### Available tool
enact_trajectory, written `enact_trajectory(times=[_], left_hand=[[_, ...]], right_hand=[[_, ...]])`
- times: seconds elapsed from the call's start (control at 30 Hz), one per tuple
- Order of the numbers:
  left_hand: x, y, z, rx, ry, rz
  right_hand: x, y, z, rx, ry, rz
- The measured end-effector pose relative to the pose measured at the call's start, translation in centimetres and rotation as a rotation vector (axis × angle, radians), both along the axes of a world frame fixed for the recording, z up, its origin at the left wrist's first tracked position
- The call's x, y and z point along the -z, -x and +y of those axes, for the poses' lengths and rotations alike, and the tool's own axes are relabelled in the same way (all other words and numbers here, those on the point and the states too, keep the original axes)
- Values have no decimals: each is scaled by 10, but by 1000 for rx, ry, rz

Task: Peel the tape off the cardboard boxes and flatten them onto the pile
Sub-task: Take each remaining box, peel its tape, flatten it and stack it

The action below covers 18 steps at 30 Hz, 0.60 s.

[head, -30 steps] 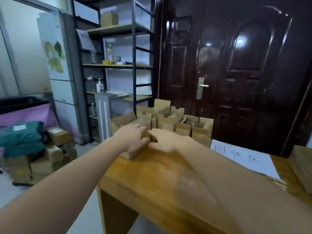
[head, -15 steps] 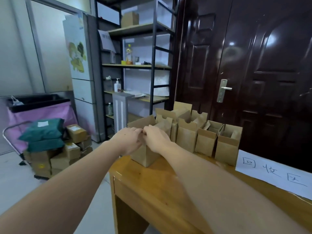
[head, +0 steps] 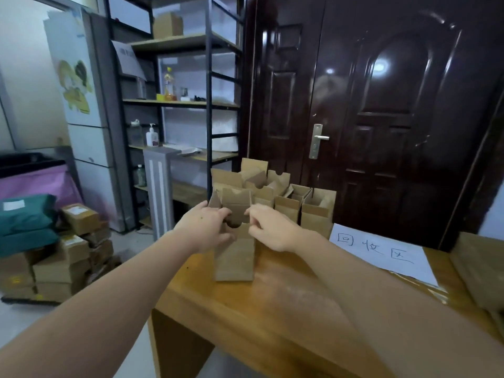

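Progress is early: left hand (head: 206, 227) and right hand (head: 272, 230) grip the open box (head: 235, 252), unflattened; more boxes (head: 289, 199) stand upright beyond them.

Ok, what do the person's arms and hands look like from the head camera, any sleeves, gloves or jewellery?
Both forearms are bare as far as the frame shows: no sleeves in view. The left hand and right hand wear no gloves, and no rings, watch or wristbands can be seen. A few tiny dark specks sit on the back of the left hand. The image is slightly blurred, so finer detail cannot be told.
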State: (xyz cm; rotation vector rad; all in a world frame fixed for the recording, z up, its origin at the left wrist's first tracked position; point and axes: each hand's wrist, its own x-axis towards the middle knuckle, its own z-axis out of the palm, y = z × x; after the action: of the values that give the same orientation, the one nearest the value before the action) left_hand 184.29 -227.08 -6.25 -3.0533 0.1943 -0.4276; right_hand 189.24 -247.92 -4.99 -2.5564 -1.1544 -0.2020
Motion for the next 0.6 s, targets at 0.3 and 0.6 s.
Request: enact_trajectory(times=[0.3,0.6], left_hand=[[20,9,-122,109,158,114],[49,18,-249,349,270,20]], right_hand=[[12,39,-161,221,-109,-17],[60,72,-285,510,-397,123]])
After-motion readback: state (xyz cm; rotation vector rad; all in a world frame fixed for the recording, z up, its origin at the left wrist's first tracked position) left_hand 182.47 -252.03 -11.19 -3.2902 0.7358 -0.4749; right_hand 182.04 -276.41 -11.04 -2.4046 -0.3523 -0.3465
